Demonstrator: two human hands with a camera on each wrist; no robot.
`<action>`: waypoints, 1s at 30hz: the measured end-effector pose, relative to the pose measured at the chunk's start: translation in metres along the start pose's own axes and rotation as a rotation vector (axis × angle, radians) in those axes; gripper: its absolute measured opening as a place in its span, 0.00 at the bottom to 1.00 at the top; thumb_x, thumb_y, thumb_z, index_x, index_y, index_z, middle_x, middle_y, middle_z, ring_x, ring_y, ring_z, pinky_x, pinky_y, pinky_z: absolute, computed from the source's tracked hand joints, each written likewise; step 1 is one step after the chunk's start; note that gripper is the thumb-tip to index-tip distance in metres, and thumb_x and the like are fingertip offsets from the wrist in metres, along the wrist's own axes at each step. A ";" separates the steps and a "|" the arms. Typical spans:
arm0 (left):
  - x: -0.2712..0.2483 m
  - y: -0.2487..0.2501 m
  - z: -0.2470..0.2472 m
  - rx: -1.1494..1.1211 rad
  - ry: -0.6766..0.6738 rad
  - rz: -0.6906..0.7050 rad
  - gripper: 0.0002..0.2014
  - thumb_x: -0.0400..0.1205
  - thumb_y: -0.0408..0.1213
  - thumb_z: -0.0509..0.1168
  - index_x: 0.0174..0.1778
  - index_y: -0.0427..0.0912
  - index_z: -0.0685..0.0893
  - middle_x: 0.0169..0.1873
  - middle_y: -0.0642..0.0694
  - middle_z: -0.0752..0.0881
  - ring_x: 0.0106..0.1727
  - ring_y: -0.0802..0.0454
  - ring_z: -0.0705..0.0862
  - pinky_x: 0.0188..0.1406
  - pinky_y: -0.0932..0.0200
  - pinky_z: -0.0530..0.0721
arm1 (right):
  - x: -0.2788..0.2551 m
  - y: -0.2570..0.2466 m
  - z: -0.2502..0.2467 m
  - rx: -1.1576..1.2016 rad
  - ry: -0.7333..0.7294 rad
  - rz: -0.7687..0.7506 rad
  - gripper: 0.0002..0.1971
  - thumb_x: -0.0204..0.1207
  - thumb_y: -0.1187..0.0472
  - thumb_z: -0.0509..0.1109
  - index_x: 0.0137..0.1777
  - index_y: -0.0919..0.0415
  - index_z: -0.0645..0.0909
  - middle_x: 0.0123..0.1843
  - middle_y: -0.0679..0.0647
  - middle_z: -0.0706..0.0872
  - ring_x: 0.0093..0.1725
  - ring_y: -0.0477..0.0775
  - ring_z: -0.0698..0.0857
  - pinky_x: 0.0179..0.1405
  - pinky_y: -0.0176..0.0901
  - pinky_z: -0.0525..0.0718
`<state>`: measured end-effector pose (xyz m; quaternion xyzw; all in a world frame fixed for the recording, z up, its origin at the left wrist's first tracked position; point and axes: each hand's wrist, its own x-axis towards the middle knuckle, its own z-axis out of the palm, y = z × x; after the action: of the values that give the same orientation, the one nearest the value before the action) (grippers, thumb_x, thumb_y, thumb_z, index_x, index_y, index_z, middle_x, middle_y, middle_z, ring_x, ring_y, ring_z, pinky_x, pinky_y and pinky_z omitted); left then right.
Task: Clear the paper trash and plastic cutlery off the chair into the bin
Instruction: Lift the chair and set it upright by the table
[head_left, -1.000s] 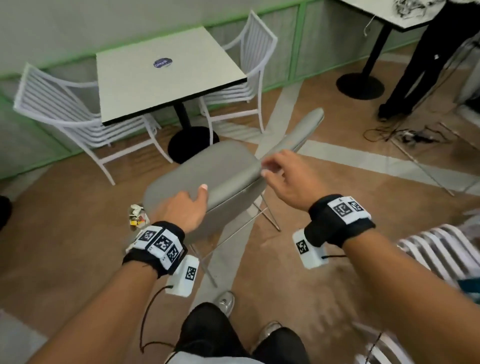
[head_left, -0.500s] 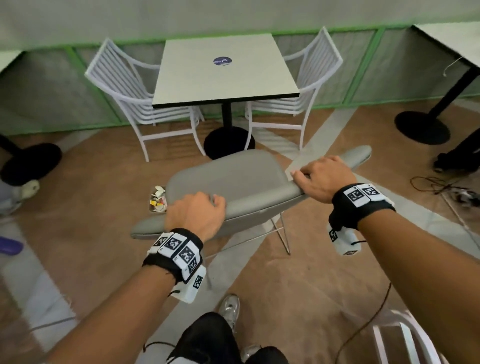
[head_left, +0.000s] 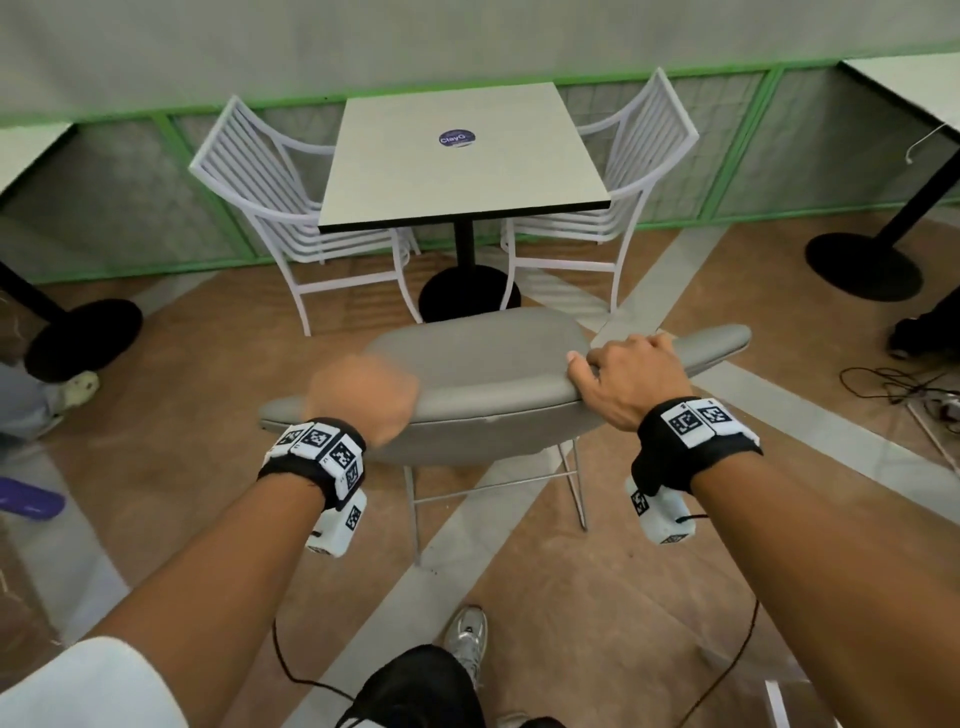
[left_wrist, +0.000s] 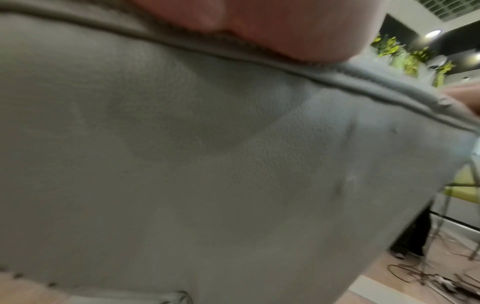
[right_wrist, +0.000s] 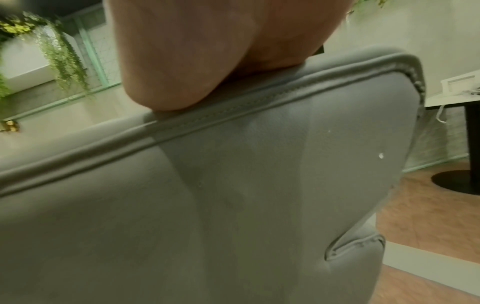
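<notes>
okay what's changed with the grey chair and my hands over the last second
The grey chair has swung round to sit squarer to the white table. The right hand, open above the backrest a second ago, now grips its top edge. The left hand stays on the backrest's left part, blurred. The small litter pile on the floor is no longer in view.
</notes>
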<state>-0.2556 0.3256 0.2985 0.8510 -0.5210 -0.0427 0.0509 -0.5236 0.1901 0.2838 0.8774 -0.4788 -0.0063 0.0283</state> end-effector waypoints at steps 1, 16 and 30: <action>0.007 -0.004 -0.001 0.001 0.016 -0.001 0.19 0.73 0.51 0.51 0.25 0.42 0.76 0.24 0.45 0.80 0.29 0.37 0.79 0.34 0.52 0.81 | 0.002 -0.002 0.000 -0.002 -0.003 -0.015 0.33 0.82 0.37 0.42 0.32 0.54 0.81 0.33 0.57 0.85 0.41 0.61 0.82 0.56 0.55 0.73; 0.035 -0.009 0.017 -0.010 0.089 -0.008 0.17 0.73 0.50 0.50 0.25 0.43 0.72 0.22 0.45 0.78 0.26 0.38 0.78 0.32 0.51 0.81 | 0.027 0.014 0.009 -0.078 0.143 0.010 0.31 0.81 0.39 0.46 0.31 0.55 0.83 0.22 0.51 0.77 0.26 0.58 0.77 0.28 0.42 0.62; 0.070 -0.004 0.019 0.016 0.107 0.022 0.14 0.74 0.47 0.53 0.26 0.45 0.74 0.22 0.48 0.78 0.28 0.41 0.77 0.31 0.54 0.71 | 0.067 0.023 0.004 -0.067 0.140 0.041 0.26 0.77 0.42 0.49 0.25 0.55 0.77 0.21 0.50 0.75 0.24 0.56 0.74 0.25 0.41 0.58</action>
<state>-0.2233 0.2643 0.2775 0.8468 -0.5269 0.0077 0.0725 -0.5071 0.1211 0.2819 0.8644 -0.4930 0.0395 0.0910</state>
